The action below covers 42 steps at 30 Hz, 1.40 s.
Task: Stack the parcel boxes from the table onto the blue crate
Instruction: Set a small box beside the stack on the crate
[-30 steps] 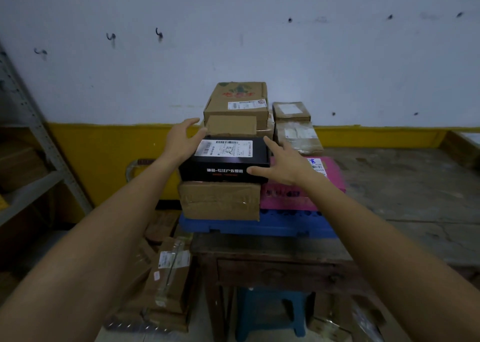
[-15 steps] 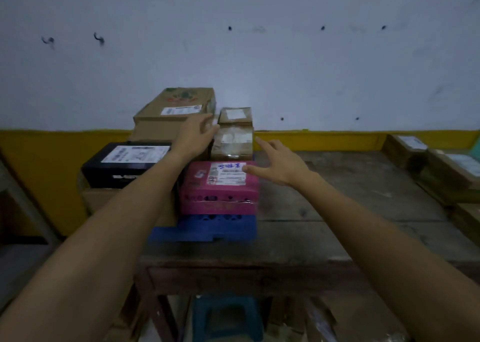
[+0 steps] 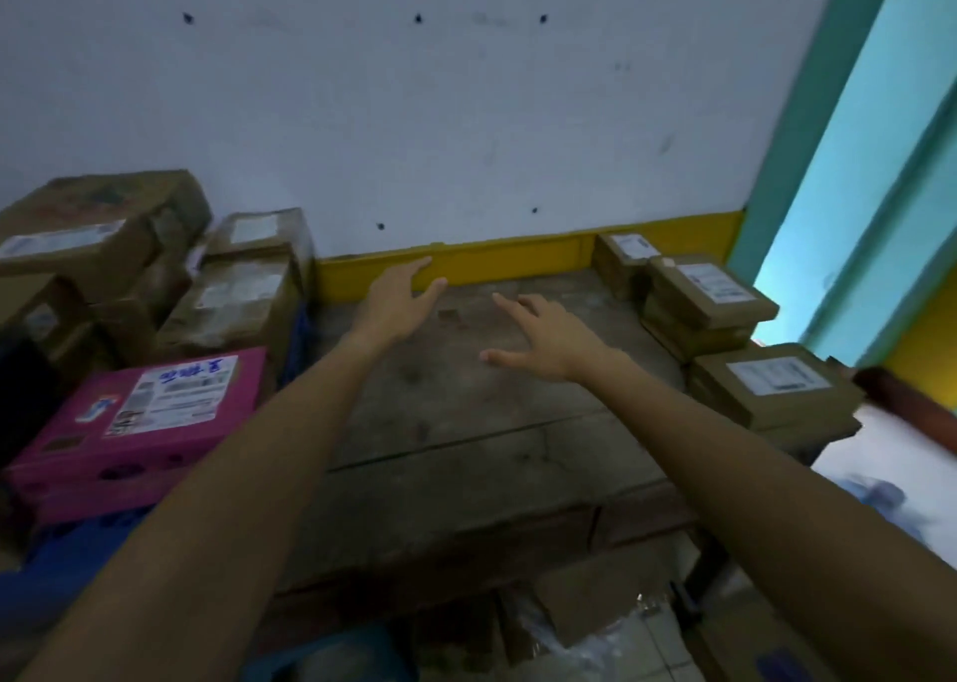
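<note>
Hands empty: left hand [image 3: 396, 300] and right hand [image 3: 544, 337] hover spread above the bare wooden table [image 3: 466, 448], grasping nothing. Blue crate [image 3: 67, 541] sits at eight o'clock under the pink box [image 3: 140, 417] and brown parcels [image 3: 233, 293]. Remaining parcel boxes [image 3: 709, 293] wait at two o'clock. Judged step: reaching for the next box; both hands must swing rightward.

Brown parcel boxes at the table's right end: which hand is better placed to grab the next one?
Right. The right hand is open and empty over the wooden table, nearer the brown cardboard parcel boxes at the right end. The left hand, also empty, sits nearer the stacked pile.
</note>
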Tool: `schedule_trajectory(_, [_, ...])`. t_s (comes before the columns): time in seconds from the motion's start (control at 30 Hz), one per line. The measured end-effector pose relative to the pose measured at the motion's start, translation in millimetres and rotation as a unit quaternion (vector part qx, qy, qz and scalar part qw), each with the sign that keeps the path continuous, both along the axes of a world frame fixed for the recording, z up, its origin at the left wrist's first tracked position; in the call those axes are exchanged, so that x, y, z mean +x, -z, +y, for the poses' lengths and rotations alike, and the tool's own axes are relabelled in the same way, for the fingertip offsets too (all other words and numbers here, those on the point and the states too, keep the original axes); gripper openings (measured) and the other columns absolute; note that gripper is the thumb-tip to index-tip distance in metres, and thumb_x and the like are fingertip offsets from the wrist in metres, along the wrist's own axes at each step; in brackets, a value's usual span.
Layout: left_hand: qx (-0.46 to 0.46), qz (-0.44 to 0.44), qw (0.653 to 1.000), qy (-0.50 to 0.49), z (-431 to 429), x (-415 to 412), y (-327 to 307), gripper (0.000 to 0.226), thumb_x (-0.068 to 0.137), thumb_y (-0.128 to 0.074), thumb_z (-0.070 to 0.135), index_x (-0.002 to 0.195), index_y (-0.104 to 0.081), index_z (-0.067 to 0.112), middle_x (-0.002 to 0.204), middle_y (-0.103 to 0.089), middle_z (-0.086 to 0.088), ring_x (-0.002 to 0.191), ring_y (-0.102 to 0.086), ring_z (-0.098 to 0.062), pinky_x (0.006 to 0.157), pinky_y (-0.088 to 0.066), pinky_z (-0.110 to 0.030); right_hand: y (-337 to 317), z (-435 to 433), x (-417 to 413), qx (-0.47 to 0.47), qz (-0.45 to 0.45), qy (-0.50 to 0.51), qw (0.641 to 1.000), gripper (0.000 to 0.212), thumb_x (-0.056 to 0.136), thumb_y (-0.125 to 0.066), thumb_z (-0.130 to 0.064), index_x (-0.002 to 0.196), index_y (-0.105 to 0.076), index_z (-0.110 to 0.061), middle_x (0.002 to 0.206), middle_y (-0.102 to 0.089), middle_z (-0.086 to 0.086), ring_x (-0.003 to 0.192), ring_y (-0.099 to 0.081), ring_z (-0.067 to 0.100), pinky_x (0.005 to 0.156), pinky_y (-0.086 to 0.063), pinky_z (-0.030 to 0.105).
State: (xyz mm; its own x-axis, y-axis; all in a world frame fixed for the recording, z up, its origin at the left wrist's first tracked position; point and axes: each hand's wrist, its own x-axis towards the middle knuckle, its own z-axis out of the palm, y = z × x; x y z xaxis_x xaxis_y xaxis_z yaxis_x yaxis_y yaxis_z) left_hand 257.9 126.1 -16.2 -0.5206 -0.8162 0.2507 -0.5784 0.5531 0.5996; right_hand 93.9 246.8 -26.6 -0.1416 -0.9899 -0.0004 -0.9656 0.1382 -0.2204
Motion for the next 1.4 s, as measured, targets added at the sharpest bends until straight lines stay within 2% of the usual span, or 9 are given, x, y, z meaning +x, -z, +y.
schedule_trajectory(0.2, [-0.051, 0.031, 0.996, 0.067, -14.0, -98.3, -17.6, 0.047, 0.097, -0.045, 0.034, 0.139, -0.042, 0.012, 0.144, -0.045, -0.007, 0.135, -0.039, -0.023, 0.108, -0.029, -0.03, -4.8, 1.1, -91.3, -0.067, 0.025, 0.007, 0.997, 0.07, 0.093, -0.043, -0.054, 0.151, -0.016, -0.026, 0.153, -0.026, 0.006, 0.138, -0.029, 0.026, 0.111, -0.03, 0.039])
schedule_trajectory(0.47, [-0.018, 0.123, 0.987, 0.105, -31.9, -207.8, -6.3, 0.044, 0.098, -0.045, 0.033, 0.138, -0.044, 0.015, 0.143, -0.046, -0.004, 0.133, -0.04, -0.02, 0.109, -0.031, -0.033, 6.8, -5.9, -187.7, -0.21, -0.059, 0.095, 0.971, 0.056, 0.094, -0.048, -0.044, 0.144, -0.034, -0.024, 0.145, -0.042, 0.0, 0.131, -0.039, 0.014, 0.101, -0.03, 0.022])
schedule_trajectory(0.57, [-0.002, 0.136, 0.985, 0.107, -38.8, -249.7, 9.0, 0.041, 0.097, -0.047, 0.028, 0.135, -0.048, 0.012, 0.14, -0.049, -0.006, 0.13, -0.044, -0.022, 0.109, -0.033, -0.034, 19.7, -11.9, -222.7, -0.222, -0.078, 0.122, 0.964, 0.052, 0.094, -0.048, -0.043, 0.142, -0.039, -0.025, 0.142, -0.046, -0.001, 0.129, -0.043, 0.014, 0.104, -0.035, 0.028])
schedule_trajectory(0.67, [-0.01, 0.138, 0.985, 0.103, -53.6, -296.9, 20.8, 0.041, 0.097, -0.048, 0.027, 0.135, -0.048, 0.011, 0.139, -0.05, -0.006, 0.13, -0.044, -0.022, 0.108, -0.033, -0.032, 26.3, -20.1, -263.8, -0.225, -0.085, 0.13, 0.962, 0.048, 0.095, -0.048, -0.039, 0.14, -0.041, -0.024, 0.14, -0.048, -0.001, 0.126, -0.045, 0.015, 0.099, -0.033, 0.023])
schedule_trajectory(0.77, [-0.021, 0.143, 0.985, 0.094, -67.2, -349.1, 31.9, 0.04, 0.097, -0.048, 0.023, 0.135, -0.048, 0.01, 0.139, -0.05, -0.008, 0.131, -0.043, -0.022, 0.108, -0.029, -0.029, 33.2, -33.0, -314.1, -0.215, -0.059, 0.129, 0.966, 0.047, 0.096, -0.048, -0.036, 0.141, -0.041, -0.022, 0.141, -0.046, 0.0, 0.125, -0.045, 0.015, 0.097, -0.032, 0.02])
schedule_trajectory(0.9, [-0.004, 0.13, 0.989, 0.07, -96.1, -428.0, 48.3, 0.041, 0.098, -0.045, 0.025, 0.137, -0.045, 0.013, 0.141, -0.046, -0.01, 0.132, -0.039, -0.022, 0.105, -0.027, -0.025, 40.7, -68.0, -395.9, -0.199, -0.056, 0.109, 0.972, 0.052, 0.095, -0.05, -0.039, 0.142, -0.039, -0.022, 0.143, -0.044, 0.002, 0.126, -0.045, 0.019, 0.104, -0.038, 0.031])
schedule_trajectory(1.1, [0.059, 0.075, 0.995, 0.022, -141.1, -520.1, 86.3, 0.041, 0.1, -0.04, 0.028, 0.137, -0.043, 0.011, 0.144, -0.042, -0.011, 0.133, -0.037, -0.023, 0.087, -0.02, -0.01, 54.1, -136.1, -501.8, -0.127, -0.122, 0.122, 0.977, 0.058, 0.094, -0.052, -0.039, 0.145, -0.032, -0.021, 0.143, -0.039, 0.008, 0.121, -0.047, 0.022, 0.097, -0.042, 0.033])
schedule_trajectory(1.23, [0.099, 0.032, 0.994, -0.031, -171.1, -553.5, 111.7, 0.05, 0.098, -0.043, 0.033, 0.144, -0.033, 0.019, 0.152, -0.03, -0.009, 0.14, -0.028, -0.024, 0.109, -0.027, -0.031, 75.4, -182.1, -547.5, -0.066, -0.179, 0.131, 0.973, 0.062, 0.092, -0.054, -0.041, 0.146, -0.032, -0.019, 0.145, -0.038, 0.009, 0.125, -0.045, 0.026, 0.099, -0.041, 0.037])
schedule_trajectory(1.4, [0.161, 0.018, 0.985, -0.061, -200.5, -584.5, 130.8, 0.05, 0.098, -0.044, 0.033, 0.145, -0.03, 0.024, 0.155, -0.016, -0.012, 0.143, -0.021, -0.031, 0.111, -0.03, -0.043, 106.6, -231.0, -582.1, 0.016, -0.228, 0.088, 0.97, 0.057, 0.086, -0.057, -0.051, 0.137, -0.042, -0.03, 0.136, -0.052, 0.004, 0.119, -0.053, 0.023, 0.097, -0.048, 0.043])
